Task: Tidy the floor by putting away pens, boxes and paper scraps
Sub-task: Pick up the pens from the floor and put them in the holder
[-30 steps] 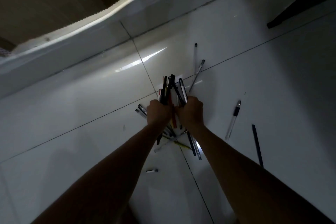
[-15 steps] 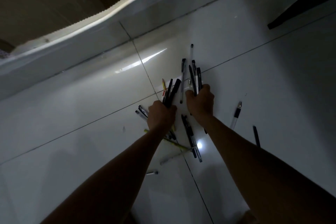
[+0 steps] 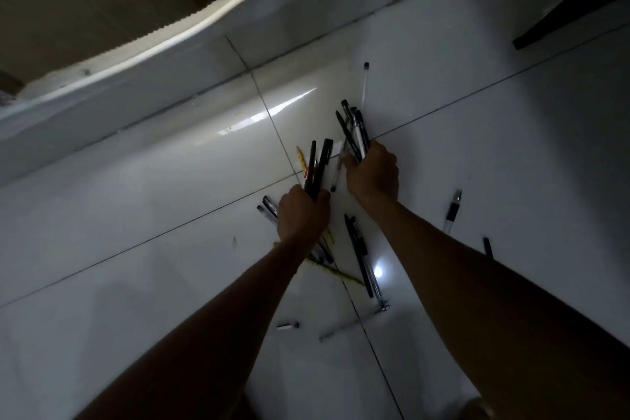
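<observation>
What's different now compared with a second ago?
The hands held one bundle of pens together a second ago and have since parted. The right hand moved forward and to the right, gripping the right bunch. The left hand stayed about in place, gripping the left bunch. On the floor, the right pen and far pen lie as before.

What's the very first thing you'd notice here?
Two fists in the middle: the left hand grips a bunch of dark pens, and the right hand grips another bunch beside it. More loose pens lie scattered on the shiny white floor around the arms.
</observation>
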The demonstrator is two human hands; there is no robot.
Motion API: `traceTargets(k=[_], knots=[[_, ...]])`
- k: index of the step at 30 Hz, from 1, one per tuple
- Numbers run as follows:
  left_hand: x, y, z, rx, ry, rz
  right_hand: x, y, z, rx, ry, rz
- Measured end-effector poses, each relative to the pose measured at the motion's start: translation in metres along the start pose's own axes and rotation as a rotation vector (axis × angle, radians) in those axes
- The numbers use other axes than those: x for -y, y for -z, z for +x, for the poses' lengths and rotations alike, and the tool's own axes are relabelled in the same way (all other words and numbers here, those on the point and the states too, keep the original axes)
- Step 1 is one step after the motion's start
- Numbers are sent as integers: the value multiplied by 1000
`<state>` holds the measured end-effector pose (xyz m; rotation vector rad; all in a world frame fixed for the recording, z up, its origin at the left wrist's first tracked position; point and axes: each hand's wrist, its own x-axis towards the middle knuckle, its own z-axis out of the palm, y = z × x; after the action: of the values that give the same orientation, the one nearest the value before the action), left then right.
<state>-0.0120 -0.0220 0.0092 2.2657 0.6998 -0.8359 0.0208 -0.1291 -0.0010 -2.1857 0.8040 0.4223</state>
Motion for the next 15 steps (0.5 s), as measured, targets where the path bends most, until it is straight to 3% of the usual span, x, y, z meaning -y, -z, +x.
traceTargets(k=[3, 6, 15], knots=[[3, 1, -2, -14, -31, -25, -4, 3, -4, -18, 47, -54], [2, 7, -1, -34, -13, -84, -1, 4, -5, -75, -7, 73], [6, 28, 8, -96, 5, -152, 17, -11, -1, 27, -100, 32]])
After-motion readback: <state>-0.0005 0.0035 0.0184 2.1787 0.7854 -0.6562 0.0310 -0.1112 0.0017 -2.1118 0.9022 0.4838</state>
